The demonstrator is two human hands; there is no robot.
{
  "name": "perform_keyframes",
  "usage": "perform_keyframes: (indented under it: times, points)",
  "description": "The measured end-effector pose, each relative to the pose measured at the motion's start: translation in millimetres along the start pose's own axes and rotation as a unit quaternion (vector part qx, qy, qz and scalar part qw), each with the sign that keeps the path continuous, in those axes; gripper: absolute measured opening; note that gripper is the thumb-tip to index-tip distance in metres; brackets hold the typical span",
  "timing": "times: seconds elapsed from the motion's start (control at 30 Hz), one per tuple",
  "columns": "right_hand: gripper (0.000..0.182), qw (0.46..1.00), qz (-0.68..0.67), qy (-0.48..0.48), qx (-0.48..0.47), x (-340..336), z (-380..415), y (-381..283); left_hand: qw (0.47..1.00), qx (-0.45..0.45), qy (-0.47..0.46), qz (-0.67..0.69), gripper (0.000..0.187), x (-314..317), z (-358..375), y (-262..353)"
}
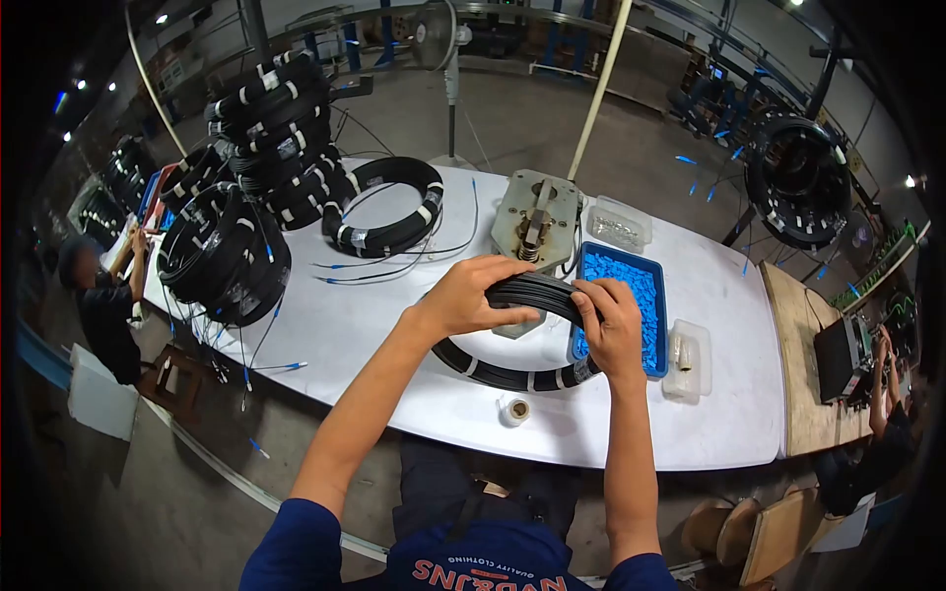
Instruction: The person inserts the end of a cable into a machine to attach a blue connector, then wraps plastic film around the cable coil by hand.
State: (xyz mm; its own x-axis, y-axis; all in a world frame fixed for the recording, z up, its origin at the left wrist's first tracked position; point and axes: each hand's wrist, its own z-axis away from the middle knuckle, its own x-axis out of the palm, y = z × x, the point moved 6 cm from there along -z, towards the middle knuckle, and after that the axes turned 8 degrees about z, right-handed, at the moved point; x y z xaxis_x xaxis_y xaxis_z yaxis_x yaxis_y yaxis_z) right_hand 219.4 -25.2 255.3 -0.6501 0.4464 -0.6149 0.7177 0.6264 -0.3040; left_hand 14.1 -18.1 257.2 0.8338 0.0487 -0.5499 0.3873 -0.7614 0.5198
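A coil of black cable (505, 377) lies tilted on the white table, its far side raised, with white bands around its near side. My left hand (481, 295) grips the raised part of the coil from the left, thumb below and fingers above. On the right of the same part, my right hand (608, 320) has its thumb and fingers closed on the cable. Just beyond the coil stands a grey metal machine (510, 222) with a lever and spring. A blue tray (662, 325) of small blue pieces is beside my right hand. A small white roll (514, 412) sits in front of the coil.
Stacked black coils (266, 138) stand at the left, and another coil (389, 236) lies nearer the middle. Clear containers (619, 229) sit around the blue tray. One person (103, 305) is at the far left; another (877, 448) works at the right. A fan (434, 37) stands behind.
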Motion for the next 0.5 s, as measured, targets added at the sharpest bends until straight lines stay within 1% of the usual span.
perform_keyframes:
  times: [0.03,0.07,0.1,0.17,0.2,0.23,0.3,0.43,0.5]
  points:
    - [0.018,1.0,-0.031,-0.002,-0.002,4,-1,1,0.999,0.04,0.007,-0.004,0.032,-4,3,-1]
    - [0.018,0.999,-0.035,0.004,-0.019,5,-2,1,0.999,0.033,0.032,-0.013,0.024,-6,6,-7]
    - [0.018,0.999,-0.033,0.003,-0.019,6,-3,2,0.999,0.034,0.032,-0.011,0.024,-7,7,-6]
    - [0.018,0.999,-0.038,-0.013,-0.023,8,-5,1,0.999,-0.043,0.026,0.006,0.023,-9,9,-10]
    - [0.018,0.999,-0.038,-0.02,-0.03,7,-7,1,0.997,-0.058,0.048,0.036,0.023,-9,10,-9]
    - [0.018,0.999,-0.037,-0.019,-0.029,7,-8,3,0.997,-0.057,0.048,0.037,0.023,-9,12,-8]
    - [0.018,0.997,-0.052,-0.024,-0.045,6,-9,5,0.995,-0.079,0.064,-0.024,0.022,-12,16,-11]
    - [0.017,0.997,-0.048,-0.036,-0.038,2,-8,12,0.993,-0.051,0.086,-0.058,0.022,-19,20,-20]
    - [0.017,0.997,-0.053,-0.035,-0.044,1,-8,13,0.994,-0.013,0.102,-0.048,0.02,-21,20,-17]
